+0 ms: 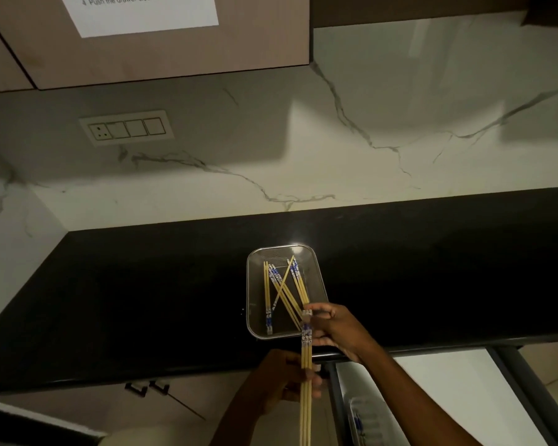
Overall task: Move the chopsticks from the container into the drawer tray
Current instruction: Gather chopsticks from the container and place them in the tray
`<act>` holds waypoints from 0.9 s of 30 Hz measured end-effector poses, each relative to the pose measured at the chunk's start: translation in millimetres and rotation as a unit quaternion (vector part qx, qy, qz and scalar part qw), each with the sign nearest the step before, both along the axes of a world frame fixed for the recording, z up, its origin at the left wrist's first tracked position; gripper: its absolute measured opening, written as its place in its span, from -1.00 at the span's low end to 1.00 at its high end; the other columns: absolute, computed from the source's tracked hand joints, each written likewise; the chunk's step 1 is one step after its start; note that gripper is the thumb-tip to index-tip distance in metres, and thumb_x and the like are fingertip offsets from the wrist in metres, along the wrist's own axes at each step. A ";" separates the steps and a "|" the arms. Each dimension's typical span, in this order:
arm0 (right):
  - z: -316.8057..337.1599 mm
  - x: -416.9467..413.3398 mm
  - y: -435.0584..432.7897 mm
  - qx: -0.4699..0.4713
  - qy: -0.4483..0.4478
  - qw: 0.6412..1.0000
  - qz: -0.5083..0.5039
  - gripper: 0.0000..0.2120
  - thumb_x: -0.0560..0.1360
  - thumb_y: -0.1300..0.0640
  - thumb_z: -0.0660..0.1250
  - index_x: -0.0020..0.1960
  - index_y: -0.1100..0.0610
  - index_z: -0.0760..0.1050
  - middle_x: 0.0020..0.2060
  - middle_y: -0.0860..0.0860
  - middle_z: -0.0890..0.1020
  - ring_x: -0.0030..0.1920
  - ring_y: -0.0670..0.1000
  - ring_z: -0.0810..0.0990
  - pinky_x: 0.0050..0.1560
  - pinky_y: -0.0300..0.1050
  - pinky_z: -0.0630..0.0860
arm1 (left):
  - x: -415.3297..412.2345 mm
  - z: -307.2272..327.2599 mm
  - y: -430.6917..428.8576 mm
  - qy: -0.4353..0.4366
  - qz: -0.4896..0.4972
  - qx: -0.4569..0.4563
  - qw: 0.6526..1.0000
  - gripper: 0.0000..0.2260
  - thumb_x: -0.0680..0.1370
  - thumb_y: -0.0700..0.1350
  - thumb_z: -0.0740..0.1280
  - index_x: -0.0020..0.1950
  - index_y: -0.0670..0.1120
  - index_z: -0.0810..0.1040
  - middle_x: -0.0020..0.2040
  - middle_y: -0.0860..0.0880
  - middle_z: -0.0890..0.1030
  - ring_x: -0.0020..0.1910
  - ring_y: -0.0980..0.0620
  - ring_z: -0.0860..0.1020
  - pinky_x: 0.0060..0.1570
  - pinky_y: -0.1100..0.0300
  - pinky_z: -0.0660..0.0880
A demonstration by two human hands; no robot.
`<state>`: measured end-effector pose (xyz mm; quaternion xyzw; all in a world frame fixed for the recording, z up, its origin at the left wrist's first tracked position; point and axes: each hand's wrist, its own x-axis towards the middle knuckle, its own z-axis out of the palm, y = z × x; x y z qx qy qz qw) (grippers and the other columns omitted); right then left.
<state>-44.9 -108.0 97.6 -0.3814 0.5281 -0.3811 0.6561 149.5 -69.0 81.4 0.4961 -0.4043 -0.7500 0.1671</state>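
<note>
A metal mesh container (255, 284) stands on the black counter near its front edge, with several bamboo chopsticks (284, 289) with blue-patterned ends lying crossed inside. My left hand (284, 378) grips a bundle of chopsticks (306, 397) held upright in front of the counter edge. My right hand (335, 329) is at the container's near right corner and pinches the patterned top end of that bundle. The open drawer (432, 397) is at the lower right, with a tray (364, 420) in it that holds something blue and white, blurred.
The black counter (142, 300) runs left and right under a marble backsplash with a switch plate (126, 127). An upper cabinet with a paper sheet (142, 11) hangs at top left. Two dark cabinet handles (149, 388) sit below the counter on the left.
</note>
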 end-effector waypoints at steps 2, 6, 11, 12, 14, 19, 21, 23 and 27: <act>-2.0 15.9 -9.2 0.005 0.033 0.998 -0.049 -0.82 0.56 0.19 0.39 0.14 0.14 0.64 -0.05 0.14 0.75 -0.21 0.01 0.75 -0.13 -0.12 0.67 | 10.6 -2.7 -0.4 -0.007 0.029 -0.001 1.000 -0.78 0.47 -0.18 0.49 0.09 -0.22 0.67 0.00 -0.21 0.75 -0.01 -0.22 0.74 -0.13 0.10 0.68; -3.4 58.7 -37.8 0.050 0.135 0.987 -0.077 -0.83 0.54 0.23 0.36 -0.01 0.32 0.66 -0.14 0.29 0.71 -0.25 0.09 0.68 -0.16 -0.12 0.61 | 35.4 -4.7 -3.2 -0.033 0.093 -0.010 0.995 -0.86 0.51 -0.27 0.43 0.07 -0.23 0.67 -0.06 -0.20 0.76 -0.07 -0.17 0.76 -0.18 0.12 0.67; -13.3 102.9 -61.2 0.055 0.302 0.952 0.004 -0.72 0.49 0.06 0.47 -0.05 0.31 0.63 -0.08 0.23 0.68 -0.11 0.06 0.64 -0.09 -0.07 0.55 | 64.8 2.1 -9.9 -0.030 0.146 -0.031 0.988 -0.86 0.53 -0.30 0.43 0.08 -0.25 0.65 -0.08 -0.20 0.77 -0.12 -0.13 0.76 -0.23 0.15 0.67; -19.7 108.0 -64.7 0.047 0.329 0.943 0.013 -0.67 0.46 0.07 0.51 0.05 0.32 0.62 -0.01 0.23 0.70 -0.06 0.09 0.67 -0.09 -0.09 0.55 | 70.1 2.9 -11.1 -0.028 0.152 -0.041 0.987 -0.87 0.54 -0.30 0.42 0.08 -0.25 0.65 -0.08 -0.18 0.77 -0.12 -0.12 0.76 -0.24 0.16 0.66; -22.9 114.3 -68.2 0.052 0.341 0.938 0.023 -0.59 0.44 0.14 0.53 0.18 0.35 0.58 0.10 0.25 0.69 0.09 0.18 0.69 0.03 -0.04 0.61 | 79.7 3.7 -13.0 -0.027 0.160 -0.056 0.985 -0.89 0.55 -0.30 0.40 0.06 -0.22 0.65 -0.07 -0.16 0.77 -0.10 -0.10 0.76 -0.22 0.18 0.66; -21.5 113.2 -72.9 0.086 0.327 0.941 0.016 -0.73 0.44 0.28 0.50 0.09 0.39 0.60 -0.16 0.26 0.66 -0.32 0.10 0.58 -0.24 -0.03 0.54 | 93.1 -0.2 -16.5 -0.026 0.183 -0.054 0.981 -0.88 0.58 -0.31 0.36 0.10 -0.24 0.62 -0.09 -0.14 0.77 -0.12 -0.10 0.77 -0.24 0.20 0.66; -21.9 106.7 -70.7 0.098 0.296 0.950 -0.007 -0.83 0.47 0.28 0.48 -0.01 0.37 0.61 -0.36 0.17 0.58 -0.51 0.01 0.44 -0.43 -0.13 0.39 | 94.7 -3.3 -17.6 -0.025 0.195 -0.046 0.979 -0.88 0.60 -0.30 0.33 0.12 -0.26 0.60 -0.08 -0.15 0.77 -0.10 -0.12 0.76 -0.22 0.18 0.66; -21.2 98.8 -65.4 0.081 0.227 0.969 -0.049 -0.82 0.48 0.30 0.46 0.00 0.41 0.59 -0.45 0.12 0.55 -0.57 -0.04 0.42 -0.52 -0.22 0.34 | 93.5 -4.4 -20.1 -0.018 0.202 -0.034 0.979 -0.87 0.62 -0.30 0.31 0.13 -0.26 0.59 -0.06 -0.17 0.77 -0.07 -0.14 0.76 -0.20 0.16 0.67; -10.0 82.7 -55.1 0.029 0.084 0.994 -0.059 -0.83 0.55 0.31 0.33 0.12 0.31 0.60 -0.20 0.23 0.74 -0.28 0.10 0.72 -0.22 -0.10 0.66 | 82.9 4.1 -31.7 0.005 0.184 -0.015 0.983 -0.85 0.62 -0.31 0.29 0.14 -0.29 0.59 -0.02 -0.19 0.76 -0.04 -0.16 0.76 -0.18 0.13 0.68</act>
